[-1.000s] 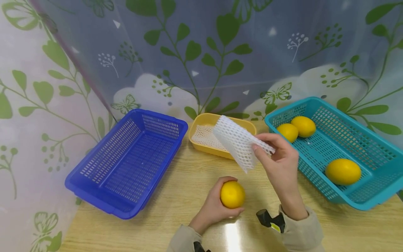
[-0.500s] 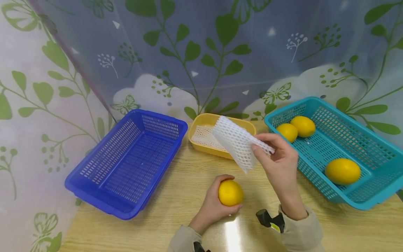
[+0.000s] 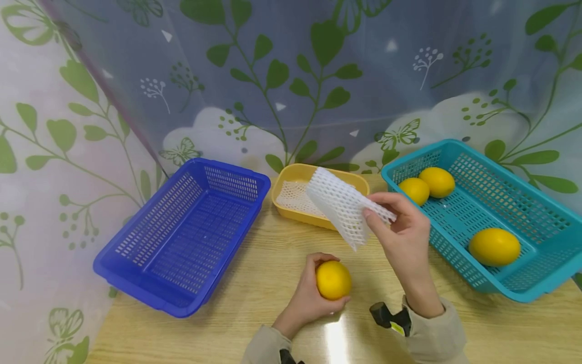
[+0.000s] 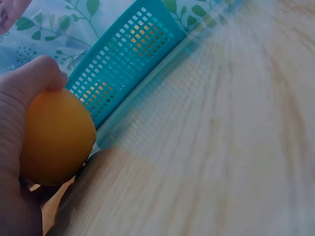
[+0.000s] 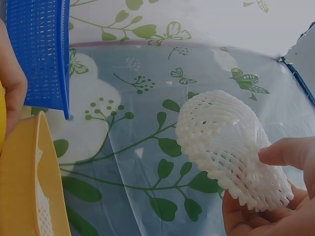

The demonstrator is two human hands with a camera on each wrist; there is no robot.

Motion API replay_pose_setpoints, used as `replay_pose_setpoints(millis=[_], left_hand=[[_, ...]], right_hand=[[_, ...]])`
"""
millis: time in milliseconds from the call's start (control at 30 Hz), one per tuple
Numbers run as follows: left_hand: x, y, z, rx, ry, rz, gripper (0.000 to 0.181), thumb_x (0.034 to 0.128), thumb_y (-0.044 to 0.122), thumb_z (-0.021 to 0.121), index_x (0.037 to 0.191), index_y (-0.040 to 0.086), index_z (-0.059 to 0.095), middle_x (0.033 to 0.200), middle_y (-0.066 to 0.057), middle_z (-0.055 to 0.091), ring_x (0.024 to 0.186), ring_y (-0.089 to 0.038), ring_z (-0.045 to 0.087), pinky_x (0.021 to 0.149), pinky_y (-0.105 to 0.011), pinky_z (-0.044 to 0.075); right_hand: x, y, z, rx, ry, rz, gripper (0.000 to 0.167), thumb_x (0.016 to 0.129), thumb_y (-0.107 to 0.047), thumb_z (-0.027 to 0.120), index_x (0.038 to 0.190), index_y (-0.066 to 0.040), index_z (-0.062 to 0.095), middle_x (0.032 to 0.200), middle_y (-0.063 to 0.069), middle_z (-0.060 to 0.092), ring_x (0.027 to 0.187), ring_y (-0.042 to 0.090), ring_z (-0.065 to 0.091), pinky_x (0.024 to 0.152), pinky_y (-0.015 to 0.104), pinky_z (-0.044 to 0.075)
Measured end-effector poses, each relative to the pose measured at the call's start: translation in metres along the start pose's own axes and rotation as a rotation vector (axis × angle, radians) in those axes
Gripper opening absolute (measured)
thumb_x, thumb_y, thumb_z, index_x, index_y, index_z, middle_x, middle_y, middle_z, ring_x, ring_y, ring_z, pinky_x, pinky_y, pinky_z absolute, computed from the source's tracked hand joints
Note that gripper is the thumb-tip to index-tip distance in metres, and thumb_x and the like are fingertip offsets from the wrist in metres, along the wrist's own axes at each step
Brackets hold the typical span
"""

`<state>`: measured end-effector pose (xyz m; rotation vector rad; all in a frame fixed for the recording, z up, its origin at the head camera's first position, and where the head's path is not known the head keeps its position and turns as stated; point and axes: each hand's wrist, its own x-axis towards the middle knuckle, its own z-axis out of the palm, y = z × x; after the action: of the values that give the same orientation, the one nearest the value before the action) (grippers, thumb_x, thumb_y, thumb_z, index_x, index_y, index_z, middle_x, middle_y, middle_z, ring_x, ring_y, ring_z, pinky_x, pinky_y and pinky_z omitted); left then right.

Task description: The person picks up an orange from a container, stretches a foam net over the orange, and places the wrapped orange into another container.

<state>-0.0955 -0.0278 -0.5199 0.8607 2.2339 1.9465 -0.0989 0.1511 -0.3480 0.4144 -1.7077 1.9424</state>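
My left hand grips a round yellow fruit, thumb on one side and fingers on the other, low over the wooden table. In the left wrist view the fruit looks orange and smooth; its exact kind is unclear. Up and to the right, my right hand pinches a white foam fruit net by one end between thumb and fingers. The net's rounded mouth faces away from the hand in the right wrist view. Fruit and net are apart.
A yellow tray holding more white foam netting stands at the back, partly behind the held net. At left is a blue basket. The teal basket at right contains three yellow fruits. A patterned curtain hangs behind.
The left hand has shifted very slightly left with the fruit. The right hand and the foam net are almost unmoved.
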Motion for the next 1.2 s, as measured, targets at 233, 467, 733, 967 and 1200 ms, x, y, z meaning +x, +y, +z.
replay_pose_setpoints(millis=[233,467,733,967,1200], left_hand=[[0.000,-0.002,0.000,0.006,-0.006,0.075,0.077,0.0678,0.009,0.088,0.128,0.014,0.039,0.133,-0.005,0.052,0.119,-0.021,0.054,0.098,-0.040,0.048],[0.000,-0.004,0.001,0.023,-0.037,0.050,0.081,0.0683,0.010,0.089,0.134,0.021,0.043,0.133,-0.003,0.053,0.116,-0.018,0.056,0.096,-0.038,0.049],[-0.002,-0.002,0.001,0.050,-0.042,0.018,0.080,0.0697,0.013,0.089,0.137,0.021,0.045,0.129,0.004,0.055,0.109,-0.016,0.058,0.091,-0.037,0.051],[-0.002,-0.005,-0.001,0.020,-0.048,0.063,0.064,0.0841,0.024,0.077,0.138,0.016,0.044,0.131,-0.004,0.056,0.110,-0.018,0.057,0.092,-0.036,0.050],[-0.007,-0.001,-0.005,0.011,-0.044,0.001,0.063,0.1014,0.039,0.044,0.149,0.001,0.030,0.145,-0.017,0.045,0.130,-0.023,0.044,0.113,-0.038,0.031]], right_hand=[[-0.001,-0.001,0.001,0.004,0.008,0.016,0.020,0.086,0.015,0.065,0.106,0.013,0.064,0.105,0.016,0.065,0.090,0.023,0.062,0.075,0.025,0.056],[-0.005,0.003,0.001,0.110,-0.030,0.070,0.016,0.083,0.020,0.062,0.096,0.011,0.057,0.102,0.012,0.065,0.090,0.023,0.062,0.079,0.026,0.055],[-0.018,0.025,0.002,0.273,-0.108,0.120,0.025,0.079,0.027,0.054,0.085,0.003,0.050,0.096,0.008,0.060,0.088,0.021,0.055,0.078,0.024,0.051],[-0.040,0.050,-0.005,0.260,-0.180,0.266,0.045,0.080,0.023,0.053,0.109,-0.008,0.067,0.114,0.004,0.064,0.104,0.019,0.059,0.090,0.029,0.052],[-0.055,0.063,-0.008,0.212,-0.211,0.277,0.056,0.080,0.021,0.057,0.124,-0.012,0.065,0.123,0.002,0.064,0.111,0.018,0.060,0.093,0.030,0.051]])
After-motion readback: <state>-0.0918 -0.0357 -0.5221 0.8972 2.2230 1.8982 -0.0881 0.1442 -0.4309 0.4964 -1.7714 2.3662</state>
